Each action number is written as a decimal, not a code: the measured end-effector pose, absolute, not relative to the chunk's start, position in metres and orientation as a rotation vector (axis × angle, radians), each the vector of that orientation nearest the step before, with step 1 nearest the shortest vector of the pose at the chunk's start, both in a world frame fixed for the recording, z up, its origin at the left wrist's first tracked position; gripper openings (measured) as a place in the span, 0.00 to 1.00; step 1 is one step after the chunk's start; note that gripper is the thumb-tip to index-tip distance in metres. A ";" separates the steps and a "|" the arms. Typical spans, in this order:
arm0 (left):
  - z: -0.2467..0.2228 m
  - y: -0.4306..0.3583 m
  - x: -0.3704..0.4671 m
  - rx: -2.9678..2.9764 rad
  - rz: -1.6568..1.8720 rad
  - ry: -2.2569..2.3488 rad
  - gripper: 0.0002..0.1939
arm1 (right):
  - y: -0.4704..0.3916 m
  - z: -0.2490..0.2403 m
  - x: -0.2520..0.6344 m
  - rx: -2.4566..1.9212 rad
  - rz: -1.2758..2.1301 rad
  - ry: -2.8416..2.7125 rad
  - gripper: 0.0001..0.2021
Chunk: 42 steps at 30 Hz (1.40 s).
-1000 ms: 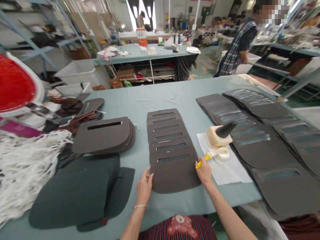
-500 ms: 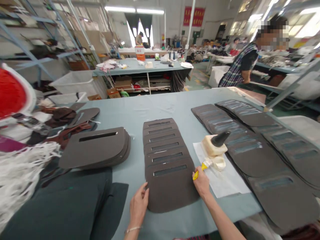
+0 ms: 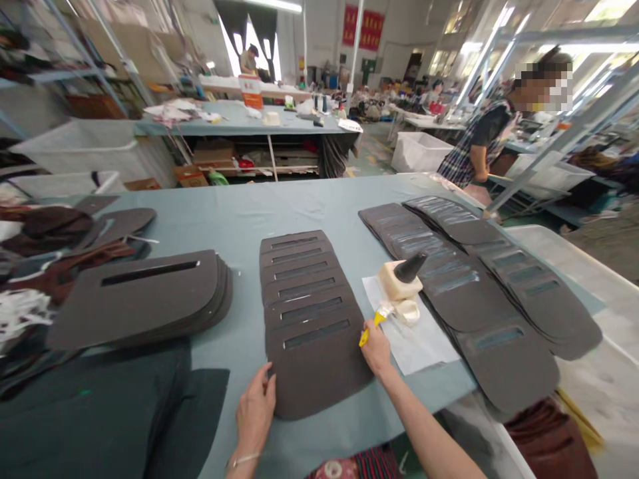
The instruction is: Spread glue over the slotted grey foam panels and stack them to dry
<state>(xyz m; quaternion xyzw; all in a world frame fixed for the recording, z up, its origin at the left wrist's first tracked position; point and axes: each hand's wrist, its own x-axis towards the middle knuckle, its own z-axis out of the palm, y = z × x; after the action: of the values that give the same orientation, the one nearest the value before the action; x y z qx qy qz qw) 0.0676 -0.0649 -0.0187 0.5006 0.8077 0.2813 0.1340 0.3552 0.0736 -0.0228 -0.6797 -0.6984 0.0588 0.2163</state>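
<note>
Dark slotted panels lie overlapped in a column on the blue table. My left hand rests at their lower left edge, fingertips touching it, thumb and fingers a little apart. At the right edge my right hand holds a yellow-handled brush, its bristles pointing up toward a small pale dish. The dish and a cream bottle with a black nozzle are on a white sheet.
A thick stack of slotted panels sits at the left, beside dark fabric. Rows of panels with glossy streaks lie at the right. A person stands beyond the table's right side.
The camera view has turned to the right, so the table's contents appear farther left. Both hands keep their places at the panels, and the brush is still in my right hand.
</note>
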 end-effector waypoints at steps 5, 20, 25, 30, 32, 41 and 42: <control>-0.017 -0.065 0.068 1.421 0.760 2.350 0.18 | 0.074 -0.026 0.356 -1.888 0.184 -1.916 0.07; -0.013 -0.066 0.069 1.350 0.785 2.339 0.18 | 0.071 -0.018 0.355 -1.891 0.214 -1.912 0.05; -0.015 -0.066 0.069 1.353 0.841 2.335 0.18 | 0.073 -0.023 0.355 -1.932 0.189 -1.928 0.04; -0.014 -0.067 0.069 1.356 0.872 2.334 0.17 | 0.074 -0.023 0.355 -1.938 0.167 -1.955 0.04; -0.015 -0.068 0.069 1.363 0.884 2.331 0.17 | 0.074 -0.021 0.355 -1.939 0.155 -1.952 0.03; -0.011 -0.066 0.069 1.346 0.786 2.362 0.17 | 0.074 -0.019 0.353 -1.886 0.230 -1.954 0.05; -0.010 -0.067 0.069 1.344 0.764 2.365 0.17 | 0.073 -0.017 0.353 -1.869 0.251 -1.953 0.06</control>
<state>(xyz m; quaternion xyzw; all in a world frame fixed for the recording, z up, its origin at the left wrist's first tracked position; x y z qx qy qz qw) 0.0688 -0.0674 -0.0100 0.4699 0.8265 0.2671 0.1575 0.3531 0.0735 -0.0171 -0.6729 -0.7030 0.0904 0.2117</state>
